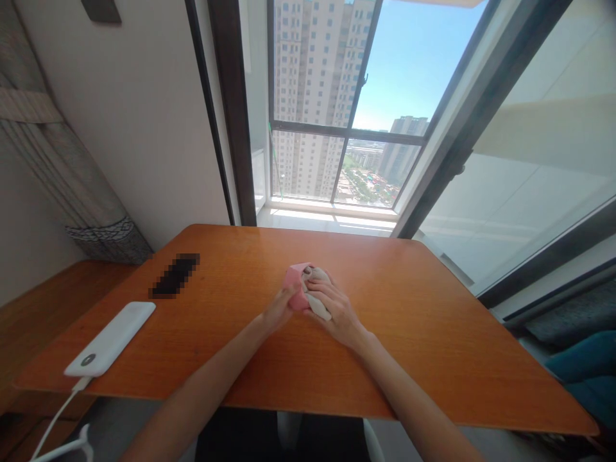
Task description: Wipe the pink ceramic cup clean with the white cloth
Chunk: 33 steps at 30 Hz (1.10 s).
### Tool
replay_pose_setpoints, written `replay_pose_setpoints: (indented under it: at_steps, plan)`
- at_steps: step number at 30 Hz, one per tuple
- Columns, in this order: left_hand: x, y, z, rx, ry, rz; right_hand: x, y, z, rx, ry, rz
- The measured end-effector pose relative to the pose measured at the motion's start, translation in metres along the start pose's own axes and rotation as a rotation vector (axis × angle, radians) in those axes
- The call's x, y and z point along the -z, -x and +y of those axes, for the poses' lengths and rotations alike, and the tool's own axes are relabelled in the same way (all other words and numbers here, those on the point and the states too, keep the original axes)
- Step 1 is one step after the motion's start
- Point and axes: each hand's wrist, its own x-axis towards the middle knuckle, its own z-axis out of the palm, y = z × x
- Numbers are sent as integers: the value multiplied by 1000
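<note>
A small bundle of pink and white cloth (299, 289) lies near the middle of the orange wooden table (433, 333). My left hand (278, 309) presses its fingers against the bundle's left side. My right hand (334, 303) is curled over the bundle's right side, fingers wrapped on the white part. Both hands grip the cloth together, and part of it is hidden under my fingers.
A white power bank (111, 339) with a white cable (58, 417) lies at the table's left front edge. A blurred dark object (174, 274) sits behind it. A large window (337, 109) stands beyond the table, a curtain (72, 186) at left, a teal seat (590, 372) at right.
</note>
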Motion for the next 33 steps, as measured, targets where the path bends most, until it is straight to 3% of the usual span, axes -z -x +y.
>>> replay_pose_setpoints:
  at_steps: [8,11,14,17,21,23,25,29,33]
  plan:
    - [10,-2,-10,-257,-348,185,-23,0,-18,-296,-278,97]
    - [19,1,-13,-338,-515,144,-25,2,-24,-358,-373,65]
    - [19,5,-11,-333,-498,84,-24,3,-25,-323,-342,61]
    - [13,6,-5,-257,-290,44,-20,7,-19,-200,-213,55]
    - [10,4,7,14,115,21,-9,11,-6,19,-15,-84]
    - [12,3,12,152,188,-15,-2,10,-2,104,85,-132]
    - [12,1,14,186,191,-3,1,8,-1,111,111,-141]
    - [12,-4,9,27,86,120,-4,4,-11,-45,-26,-98]
    - [17,-4,0,-211,-263,118,-21,3,-23,-248,-294,27]
